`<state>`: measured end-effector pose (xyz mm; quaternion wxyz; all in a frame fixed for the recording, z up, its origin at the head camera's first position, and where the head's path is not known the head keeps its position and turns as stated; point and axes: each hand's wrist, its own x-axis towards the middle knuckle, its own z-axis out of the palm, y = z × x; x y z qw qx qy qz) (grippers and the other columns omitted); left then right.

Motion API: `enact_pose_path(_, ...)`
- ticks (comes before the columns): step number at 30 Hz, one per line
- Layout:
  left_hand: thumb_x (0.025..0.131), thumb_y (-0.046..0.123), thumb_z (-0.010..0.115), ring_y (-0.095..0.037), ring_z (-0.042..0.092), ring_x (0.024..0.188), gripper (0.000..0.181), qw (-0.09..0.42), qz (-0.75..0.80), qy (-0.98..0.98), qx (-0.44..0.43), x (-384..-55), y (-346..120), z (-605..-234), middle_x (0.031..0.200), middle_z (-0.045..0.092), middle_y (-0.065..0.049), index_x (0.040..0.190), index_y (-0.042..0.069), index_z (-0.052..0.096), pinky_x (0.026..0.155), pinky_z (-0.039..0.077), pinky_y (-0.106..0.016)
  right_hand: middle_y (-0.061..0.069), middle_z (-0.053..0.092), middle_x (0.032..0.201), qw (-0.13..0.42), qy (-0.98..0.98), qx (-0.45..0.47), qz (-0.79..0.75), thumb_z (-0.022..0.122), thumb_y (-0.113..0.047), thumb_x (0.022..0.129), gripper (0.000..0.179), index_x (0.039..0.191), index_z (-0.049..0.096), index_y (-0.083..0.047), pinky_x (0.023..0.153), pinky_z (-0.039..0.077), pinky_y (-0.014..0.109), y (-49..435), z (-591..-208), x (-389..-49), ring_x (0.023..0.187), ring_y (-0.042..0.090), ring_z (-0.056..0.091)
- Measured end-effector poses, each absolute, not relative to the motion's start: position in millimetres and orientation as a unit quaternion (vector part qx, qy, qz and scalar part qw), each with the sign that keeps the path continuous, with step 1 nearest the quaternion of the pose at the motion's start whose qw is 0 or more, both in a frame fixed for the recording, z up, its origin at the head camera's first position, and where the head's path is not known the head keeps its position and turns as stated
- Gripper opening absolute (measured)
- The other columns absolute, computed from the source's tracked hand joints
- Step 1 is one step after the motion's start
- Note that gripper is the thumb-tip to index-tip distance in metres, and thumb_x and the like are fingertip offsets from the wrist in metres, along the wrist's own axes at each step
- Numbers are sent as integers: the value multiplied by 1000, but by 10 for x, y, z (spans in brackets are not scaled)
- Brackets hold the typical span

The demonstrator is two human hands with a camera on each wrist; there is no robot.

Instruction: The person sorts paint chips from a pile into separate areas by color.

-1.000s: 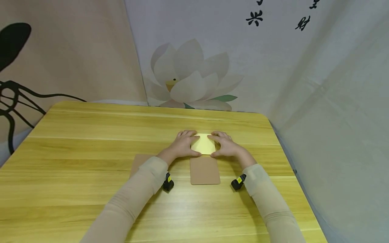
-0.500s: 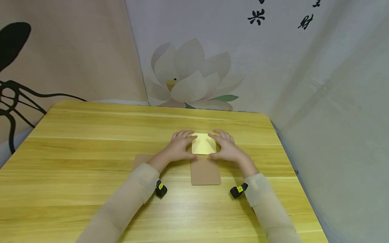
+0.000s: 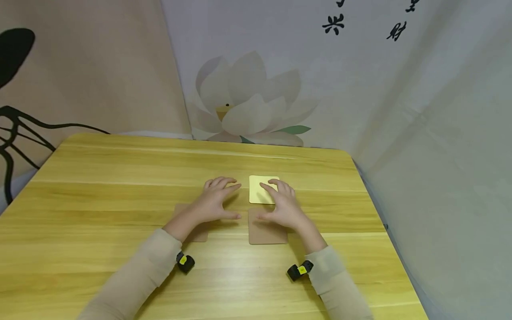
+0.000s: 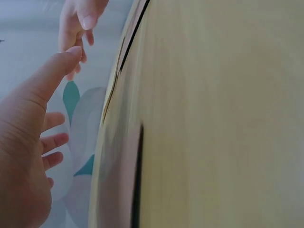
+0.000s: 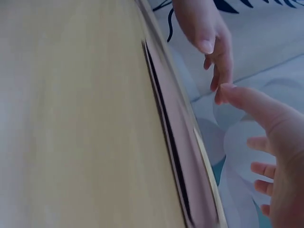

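Note:
A pale yellow square card point(image 3: 256, 195) lies on the table, just beyond a brown square card point(image 3: 267, 233). My right hand point(image 3: 285, 206) hovers over both, thumb and fingers spread, and covers part of each. To the left, my left hand point(image 3: 214, 201) is held above the wood with its fingers apart and nothing in it. A second brown card point(image 3: 198, 233) lies partly hidden beneath my left hand and wrist. In the left wrist view, a brown card point(image 4: 118, 190) with a dark edge lies below the hand; the right wrist view shows a brown card point(image 5: 178, 128) as well.
The wooden table point(image 3: 120, 178) has its far edge close to a pale curtain point(image 3: 340, 89) printed with a lotus flower. A black metal chair or rack point(image 3: 18, 129) stands beyond the table's left side. Each wrist carries a small black camera point(image 3: 186, 263).
Both hands have come away from the yellow card's sides. The left hand has moved left and nearer; the right has shifted toward me and left. The yellow card stays in place.

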<state>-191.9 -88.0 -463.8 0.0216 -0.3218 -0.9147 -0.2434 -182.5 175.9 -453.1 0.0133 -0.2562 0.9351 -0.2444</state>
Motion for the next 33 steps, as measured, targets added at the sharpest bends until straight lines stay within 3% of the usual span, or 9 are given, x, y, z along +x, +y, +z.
enact_pose_path(13,68,60,78,-33,28,132,98,2,-233,-919,-318,-1650,-1372,-4664,145,39,-14,143,7,44,103,13,-62,9,29,146,18,936,-259,-237,74,-61,71,95,149,36,-21,107,17,51,1337,-4487,-1623,135,28,20)
enact_pose_path(33,63,65,77,-39,34,128,99,40,-207,-917,-338,-1443,-2021,-4759,142,43,-17,137,5,52,99,19,-64,6,30,150,35,935,-281,-215,72,-68,69,99,149,36,-22,108,23,47,796,-4609,-1475,137,25,25)
